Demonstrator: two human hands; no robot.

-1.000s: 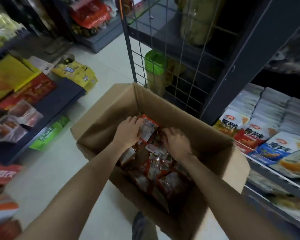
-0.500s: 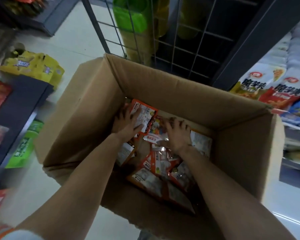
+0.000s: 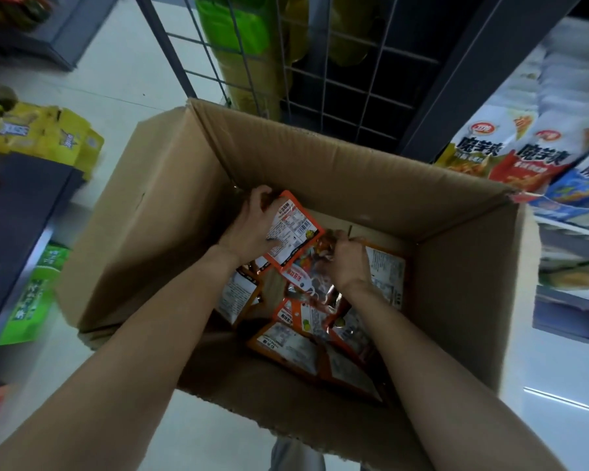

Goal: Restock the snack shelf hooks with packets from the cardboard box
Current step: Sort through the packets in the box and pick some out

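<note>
Packets (image 3: 306, 321) lie heaped inside the cardboard box (image 3: 150, 232); left hand (image 3: 252, 226) grips one orange packet (image 3: 295, 229), long axis running 11 to 5 o'clock, while right hand (image 3: 349, 263) pinches another at its 4 o'clock

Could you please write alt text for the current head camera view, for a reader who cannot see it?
Both hands reach into an open cardboard box on a shop floor: the left hand grips an orange-edged snack packet, and the right hand pinches another among the loose packets below. A wire grid panel stands behind the box, with stocked shelves on the right.
</note>
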